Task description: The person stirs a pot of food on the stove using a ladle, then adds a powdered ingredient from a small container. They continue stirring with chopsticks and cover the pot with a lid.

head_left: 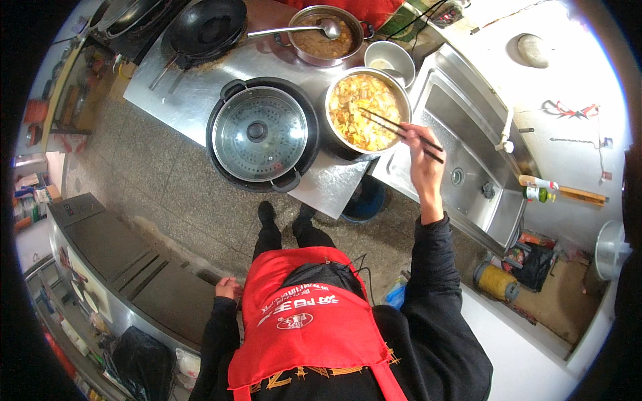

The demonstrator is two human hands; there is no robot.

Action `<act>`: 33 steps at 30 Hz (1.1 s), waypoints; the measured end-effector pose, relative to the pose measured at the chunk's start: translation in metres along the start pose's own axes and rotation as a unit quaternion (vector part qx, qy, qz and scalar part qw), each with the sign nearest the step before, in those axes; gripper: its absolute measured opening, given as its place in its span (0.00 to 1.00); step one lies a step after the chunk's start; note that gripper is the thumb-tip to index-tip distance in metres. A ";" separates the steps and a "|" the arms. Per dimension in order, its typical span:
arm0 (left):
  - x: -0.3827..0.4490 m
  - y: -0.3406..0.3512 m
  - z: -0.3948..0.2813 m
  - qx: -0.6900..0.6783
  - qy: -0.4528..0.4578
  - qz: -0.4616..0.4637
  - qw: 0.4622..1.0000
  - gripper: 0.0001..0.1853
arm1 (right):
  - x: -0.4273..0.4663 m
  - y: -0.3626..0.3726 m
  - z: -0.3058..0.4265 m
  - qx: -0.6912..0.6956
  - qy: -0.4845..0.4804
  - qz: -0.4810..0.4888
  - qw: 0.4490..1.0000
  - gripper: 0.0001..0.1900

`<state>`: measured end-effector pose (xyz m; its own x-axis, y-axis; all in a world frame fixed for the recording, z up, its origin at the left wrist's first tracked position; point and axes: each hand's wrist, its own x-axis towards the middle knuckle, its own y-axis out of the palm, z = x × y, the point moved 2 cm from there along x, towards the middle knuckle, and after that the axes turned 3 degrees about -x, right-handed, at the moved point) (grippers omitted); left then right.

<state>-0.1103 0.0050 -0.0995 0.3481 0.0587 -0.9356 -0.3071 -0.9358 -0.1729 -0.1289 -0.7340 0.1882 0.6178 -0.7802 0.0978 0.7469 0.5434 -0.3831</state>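
Note:
My right hand (pixel 424 158) grips a pair of dark chopsticks (pixel 382 119). Their tips reach into a chunky orange-yellow stew (pixel 358 95) that nearly fills a metal pot (pixel 407 95). Left of this pot stands a wide black pot with a steamer under a glass lid (pixel 281 113); the perforated tray shows through the glass. My left hand (pixel 228 288) hangs low beside the red apron (pixel 311 341), away from the cookware. Its fingers look loosely curled, and nothing shows in them.
A ladle (pixel 288 31) rests across a pan of brown broth (pixel 321 42). Beside it are a small metal bowl (pixel 401 55) and a black wok (pixel 208 27). The steel sink (pixel 446 150) adjoins the steel table (pixel 326 188) on the right. A blue bucket (pixel 368 203) stands below.

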 end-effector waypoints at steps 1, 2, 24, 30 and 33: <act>-0.001 0.003 -0.002 -0.014 0.031 0.030 0.999 0.10 | -0.002 0.005 0.001 -0.006 0.008 0.023 1.000 0.11; -0.003 0.005 -0.003 -0.012 0.032 0.033 0.999 0.10 | -0.006 0.014 0.000 0.028 0.003 0.056 0.998 0.10; 0.010 0.004 0.008 0.044 0.035 -0.009 0.998 0.14 | 0.053 -0.006 -0.073 -0.166 0.015 0.020 0.986 0.13; -0.011 0.014 -0.012 -0.009 -0.002 0.012 1.000 0.13 | 0.066 0.018 -0.089 -0.047 0.099 0.025 0.994 0.16; -0.011 0.015 -0.013 -0.016 -0.014 0.014 1.000 0.12 | 0.071 0.023 -0.095 0.012 0.136 0.016 0.990 0.16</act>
<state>-0.1073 -0.0141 -0.0880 0.3142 0.0408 -0.9485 -0.2880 -0.9479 -0.1361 -0.0907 -0.8061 0.0993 0.5550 -0.8150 -0.1666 0.7358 0.5744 -0.3588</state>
